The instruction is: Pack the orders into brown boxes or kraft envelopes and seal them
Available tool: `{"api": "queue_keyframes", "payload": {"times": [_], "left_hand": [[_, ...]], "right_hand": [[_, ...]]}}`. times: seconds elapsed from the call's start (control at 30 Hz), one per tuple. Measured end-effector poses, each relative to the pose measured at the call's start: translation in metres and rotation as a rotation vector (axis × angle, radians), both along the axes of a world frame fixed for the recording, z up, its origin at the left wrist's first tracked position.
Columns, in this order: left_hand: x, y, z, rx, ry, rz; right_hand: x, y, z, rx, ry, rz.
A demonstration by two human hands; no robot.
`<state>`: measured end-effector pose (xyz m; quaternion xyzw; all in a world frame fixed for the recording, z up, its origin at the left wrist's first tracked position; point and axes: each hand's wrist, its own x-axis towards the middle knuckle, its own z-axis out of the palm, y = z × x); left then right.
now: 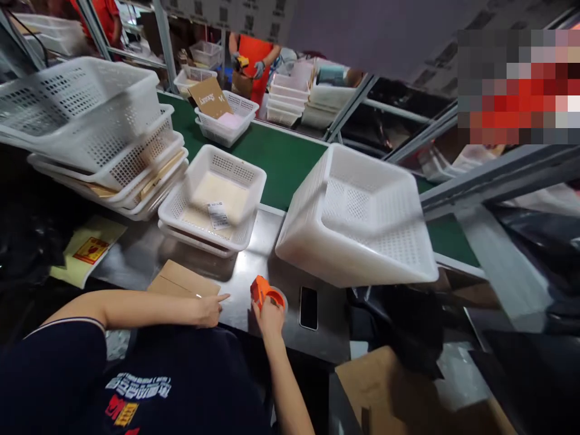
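Shirt (190, 368); tape dispenser (261, 290) (pointing forward-left)

Along the front edge of the metal worktop (260, 240), the right hand (270, 315) is gripping an orange tape dispenser (260, 289); the left hand (211, 311) is extending its index finger just beside brown cardboard (179, 281). A phone (309, 308) is lying near the front-right corner. White baskets (235, 168) are standing toward the back edge.

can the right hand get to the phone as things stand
Probably yes: the phone lies uncovered on the metal table, just right of the right hand, though that hand would likely need to put down the orange tape dispenser first.
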<state>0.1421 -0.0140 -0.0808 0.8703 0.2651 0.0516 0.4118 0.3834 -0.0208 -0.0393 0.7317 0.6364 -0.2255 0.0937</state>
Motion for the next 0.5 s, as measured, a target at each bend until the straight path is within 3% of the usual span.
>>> {"api": "queue_keyframes", "payload": {"times": [0.1,0.17,0.23,0.3,0.37,0.43,0.5], "left_hand": [[-0.034,0.009,0.026,0.135,0.010,-0.064],[-0.061,0.011,0.042,0.230,0.131,0.058],[-0.085,0.010,0.053,0.254,0.234,0.178],[-0.106,0.009,0.059,0.233,0.192,0.245],[-0.126,0.010,0.059,0.234,0.050,0.382],[-0.144,0.009,0.055,0.222,-0.096,0.636],[-0.156,0.006,0.047,0.153,-0.205,0.911]], "right_hand": [[0.004,0.007,0.000,0.080,-0.059,0.039],[-0.001,0.019,0.007,0.237,-0.031,0.084],[-0.011,0.048,0.018,0.453,0.107,0.176],[-0.030,0.099,0.030,0.618,0.313,0.310],[-0.064,0.164,0.042,0.688,0.487,0.431],[-0.108,0.225,0.053,0.660,0.575,0.506],[-0.149,0.267,0.060,0.618,0.574,0.542]]}}
